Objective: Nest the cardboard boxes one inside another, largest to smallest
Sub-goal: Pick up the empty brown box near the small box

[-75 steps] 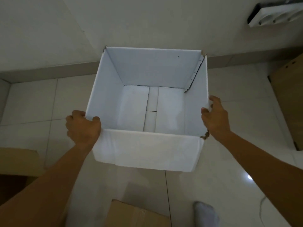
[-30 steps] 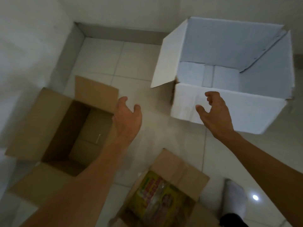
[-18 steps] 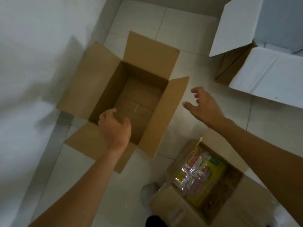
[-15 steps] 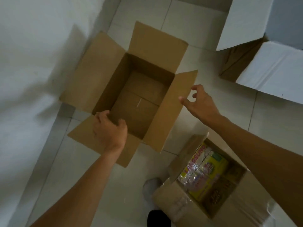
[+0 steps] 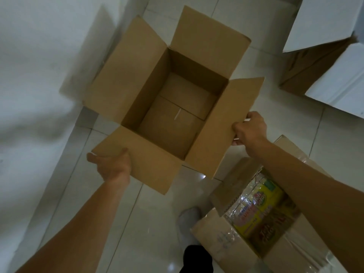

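Dim indoor light, soft blur, wide-angle edge bending, small floor (image 5: 126, 223) glare

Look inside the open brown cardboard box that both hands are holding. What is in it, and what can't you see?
The brown box holds nothing: only its folded bottom flaps and a pale strip at their seam show. The near inner wall is out of sight. The left hand and right hand grip its outer flaps.

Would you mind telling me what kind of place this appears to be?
Probably a corner of an indoor room, perhaps used for storage: glossy tiled floor, a plain white wall, an open brown cardboard box and another box of packaged goods on the floor.
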Available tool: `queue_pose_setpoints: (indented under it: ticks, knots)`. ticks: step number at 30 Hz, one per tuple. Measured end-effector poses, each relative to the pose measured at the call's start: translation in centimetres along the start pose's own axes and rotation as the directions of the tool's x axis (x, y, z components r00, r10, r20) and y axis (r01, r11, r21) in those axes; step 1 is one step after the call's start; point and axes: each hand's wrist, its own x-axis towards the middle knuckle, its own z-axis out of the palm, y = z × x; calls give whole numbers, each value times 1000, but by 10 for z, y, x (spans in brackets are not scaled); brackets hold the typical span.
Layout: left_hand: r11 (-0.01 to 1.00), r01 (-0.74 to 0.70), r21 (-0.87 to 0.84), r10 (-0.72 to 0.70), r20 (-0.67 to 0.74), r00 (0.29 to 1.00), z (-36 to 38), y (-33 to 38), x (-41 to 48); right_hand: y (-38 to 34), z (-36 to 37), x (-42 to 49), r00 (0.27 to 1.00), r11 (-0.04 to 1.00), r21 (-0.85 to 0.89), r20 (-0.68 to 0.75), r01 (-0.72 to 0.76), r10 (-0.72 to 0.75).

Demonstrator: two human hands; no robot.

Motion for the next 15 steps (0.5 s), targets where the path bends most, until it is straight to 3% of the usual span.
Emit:
queue_pose_setpoints:
  ticks: [4,9,12,15]
  knots:
    - [987,-42,-157,38,-32,999,9,13,-3,11,-1,-8,992,990,55,6,-129,129]
    - [946,-311,-91,310,-33,950,7,62,17,54,12,-48,960,926,257,30,-276,278]
    - [935,-350,-50,350,-8,937,4,70,6,58,5,-53,978,969,195,-111,-151,175]
    - [972,-229,-49,230,14,973,8,41,-30,39,-15,-33,950,999,39,-313,20,-7]
